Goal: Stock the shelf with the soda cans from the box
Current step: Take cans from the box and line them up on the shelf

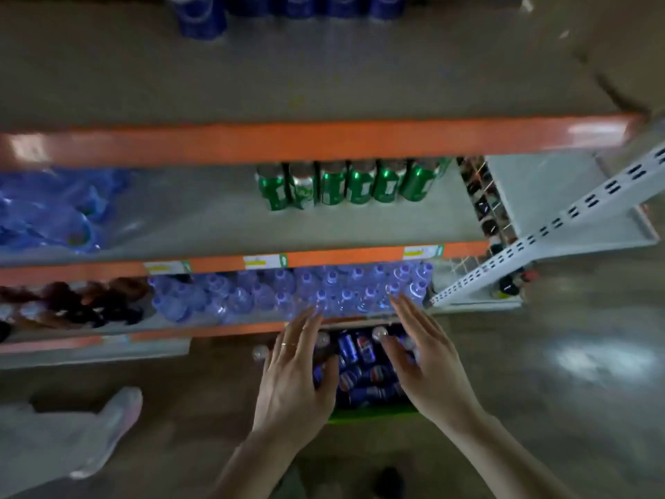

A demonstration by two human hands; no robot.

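Grey, glossy floor point(575, 372) is seen from above, with an orange-edged shelf unit point(324, 138) rising over the box point(370, 414) that serves as the landmark. And inside the box the blue soda cans point(360, 365) are seen, lying jumbled on their sides, their labels blurred. The box's green near rim is glimpsed between the two wrists. Both forearms are stretched forward from the bottom of the view, converging over the box. The left hand point(295, 376) is held over the box's left edge, back upward, fingers straight and slightly spread, a ring carried on one finger; nothing is gripped, though whether the fingertips touch a can cannot be told. The right hand point(424, 361) is poised over the box's right side, turned more edge-on, fingers extended and close together, thumb lowered toward the cans; nothing is clasped there either. Just beyond the box, a low shelf packed with clear water bottles point(306, 293) is seen. One level above the box, a row of green cans point(345, 185) is lined upright at the back. Higher still, blue cans point(280, 9) are made out at the top edge. Left of the box, a light shoe point(111, 430) is planted on the floor.
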